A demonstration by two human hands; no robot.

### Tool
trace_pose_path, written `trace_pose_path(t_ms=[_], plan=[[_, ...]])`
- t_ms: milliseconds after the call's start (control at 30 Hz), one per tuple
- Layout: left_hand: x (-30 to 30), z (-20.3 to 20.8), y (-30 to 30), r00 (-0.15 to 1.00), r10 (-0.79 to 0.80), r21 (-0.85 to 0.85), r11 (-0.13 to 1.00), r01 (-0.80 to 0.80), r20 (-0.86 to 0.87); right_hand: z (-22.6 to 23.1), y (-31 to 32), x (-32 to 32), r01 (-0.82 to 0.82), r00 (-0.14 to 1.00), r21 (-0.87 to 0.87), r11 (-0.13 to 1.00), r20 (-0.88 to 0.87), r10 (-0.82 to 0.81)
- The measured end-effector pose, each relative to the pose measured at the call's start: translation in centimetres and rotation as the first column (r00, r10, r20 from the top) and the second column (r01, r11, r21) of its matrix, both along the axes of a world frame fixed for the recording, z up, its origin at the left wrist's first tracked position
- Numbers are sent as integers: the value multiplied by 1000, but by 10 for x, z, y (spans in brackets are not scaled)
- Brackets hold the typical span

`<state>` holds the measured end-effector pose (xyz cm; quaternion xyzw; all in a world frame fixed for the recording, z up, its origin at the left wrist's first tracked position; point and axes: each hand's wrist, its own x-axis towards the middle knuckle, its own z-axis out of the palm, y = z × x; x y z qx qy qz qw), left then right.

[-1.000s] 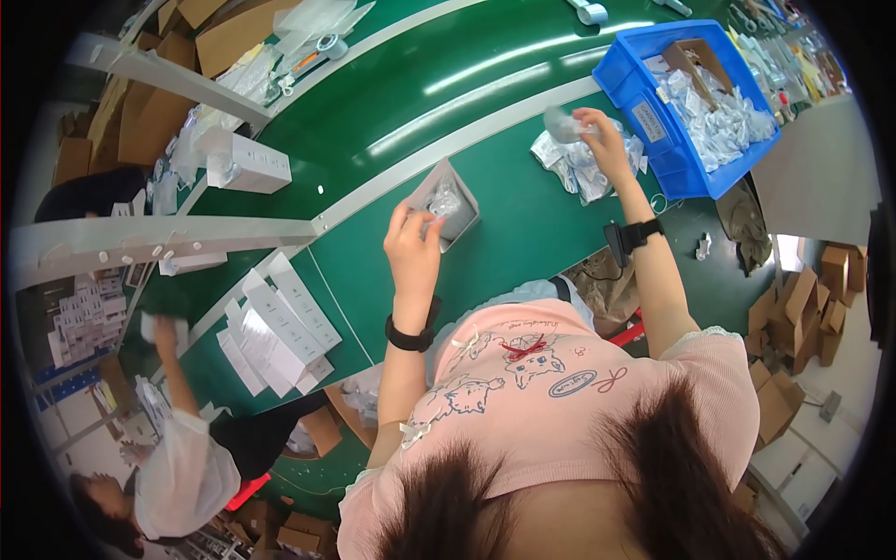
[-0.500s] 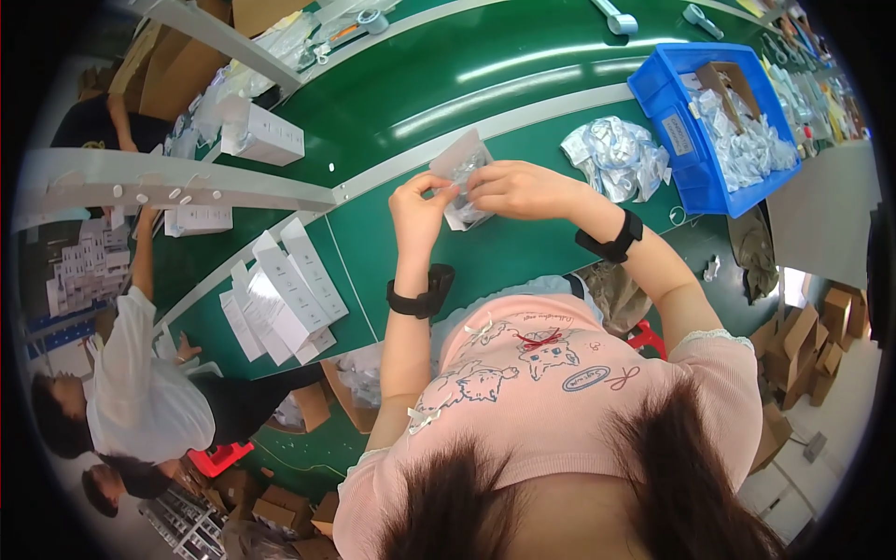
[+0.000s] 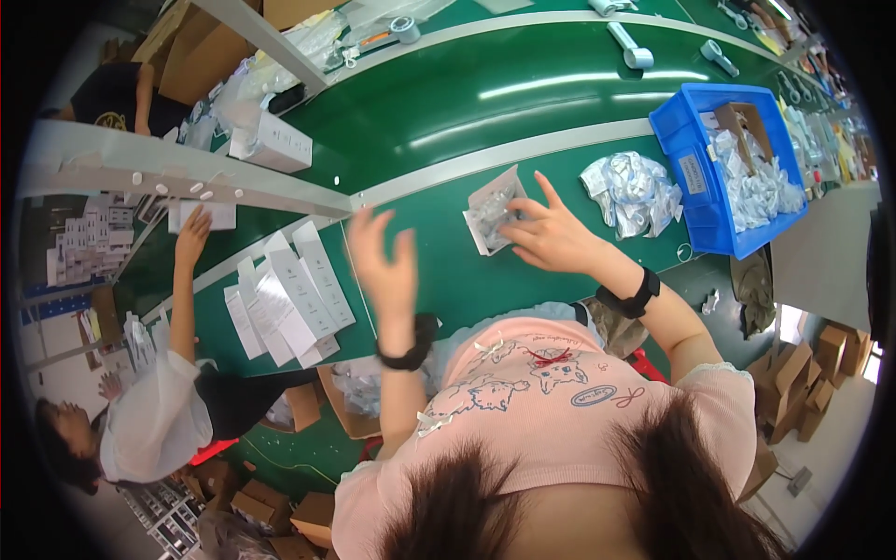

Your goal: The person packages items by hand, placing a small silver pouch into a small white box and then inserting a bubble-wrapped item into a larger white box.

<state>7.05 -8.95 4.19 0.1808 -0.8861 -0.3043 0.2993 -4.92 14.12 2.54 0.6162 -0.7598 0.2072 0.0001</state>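
A small white box (image 3: 478,224) stands with its flap raised on the green table, a clear plastic bag (image 3: 493,210) with something inside showing in its opening. My right hand (image 3: 555,229) is at the box's right side, fingers spread, some fingertips over or against the bag. My left hand (image 3: 381,261) is lifted away to the left of the box, smeared by motion but with its fingers apart and nothing in it. Farther left lie several white folded boxes and printed sheets (image 3: 289,299). Right of my right hand is a pile of clear bagged parts (image 3: 630,194).
A blue bin (image 3: 691,177) full of bagged parts stands at the right. A metal rail (image 3: 429,191) runs behind the box, with a green belt (image 3: 523,84) beyond. A metal post (image 3: 224,177) crosses the left. Another person's hand (image 3: 193,233) touches a white box there.
My left hand has let go at the box and swung left. My right hand's fingers have spread open. At the left, the other person has reached up to a white box.
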Motion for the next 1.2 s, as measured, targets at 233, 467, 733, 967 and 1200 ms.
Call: trace_pose_path(t_ms=[233, 467, 733, 967, 1200], plan=[[115, -14, -120, 328, 782, -570, 614, -546, 530, -19, -9, 2, 149, 931, -330, 932, 365, -20], [131, -29, -100, 410, 597, -379, 780, -497, 690, -47, -27, -3, 348, 804, -369, 862, 590, -72], [68, -13, -22, 824, -214, 246, 965, 93, 525, -67, -27, 3, 375, 358, -224, 899, 930, 83], [29, -59, 20, 535, -5, -42, 996, 76, 845, -61, -24, -18, 279, 544, 83, 957, 808, -228], [6, -75, -48, 807, -248, 420, 908, 0, 536, -70, -65, -95, 537, 297, -185, 823, 955, 21]])
